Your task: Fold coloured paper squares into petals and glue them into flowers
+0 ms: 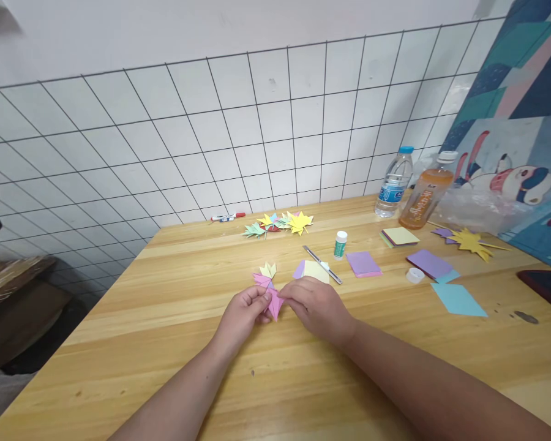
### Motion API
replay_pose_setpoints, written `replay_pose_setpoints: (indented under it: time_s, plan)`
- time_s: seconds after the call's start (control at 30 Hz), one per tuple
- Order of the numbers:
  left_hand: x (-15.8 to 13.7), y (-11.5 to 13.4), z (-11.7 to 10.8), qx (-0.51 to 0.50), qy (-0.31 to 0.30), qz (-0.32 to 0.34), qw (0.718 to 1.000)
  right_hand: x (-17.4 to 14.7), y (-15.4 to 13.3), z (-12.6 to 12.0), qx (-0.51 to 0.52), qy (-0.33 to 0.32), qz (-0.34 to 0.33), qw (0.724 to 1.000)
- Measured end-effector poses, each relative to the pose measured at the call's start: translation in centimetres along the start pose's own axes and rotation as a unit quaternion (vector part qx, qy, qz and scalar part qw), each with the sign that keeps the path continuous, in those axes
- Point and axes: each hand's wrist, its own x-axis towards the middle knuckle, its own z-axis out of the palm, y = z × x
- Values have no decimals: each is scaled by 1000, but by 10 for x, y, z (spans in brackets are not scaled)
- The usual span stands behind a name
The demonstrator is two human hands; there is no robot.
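A pink folded paper leaf (275, 304) is between my two hands, low over the wooden table. My left hand (248, 309) pinches its left side between thumb and fingers. At its right edge, my right hand (314, 303) has its thumb and fingertips closed on the paper. Just beyond lie more folded pieces, a pale yellow one (268, 270) and a pink-purple one (261, 280); whether they are joined to the held leaf I cannot tell. Past my right hand are pale yellow and purple paper squares (316, 271) and a utility knife (322, 264).
A glue stick (340, 245) stands upright beyond the knife. Purple squares (364, 264), a white cap (415, 275) and a blue sheet (459, 299) lie rightward. Finished paper leaves (298, 223) and markers (228, 217) lie near the wall. A water bottle (395, 184) and orange drink bottle (426, 191) stand back right.
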Motion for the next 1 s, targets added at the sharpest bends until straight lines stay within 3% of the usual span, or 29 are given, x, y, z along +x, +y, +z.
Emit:
replay_pose_setpoints:
  time_s: [0.13, 0.47, 1.0]
  plan:
    - [1, -2, -1, 3, -7, 0, 1000, 1, -5, -4, -1, -26, 23, 999]
    - [-2, 2, 1, -8, -11, -4, 1000, 1, 0, -3, 43, -45, -18, 998]
    - [-3, 2, 2, -6, -14, 13, 1000, -1, -1, -4, -42, -63, -17, 997]
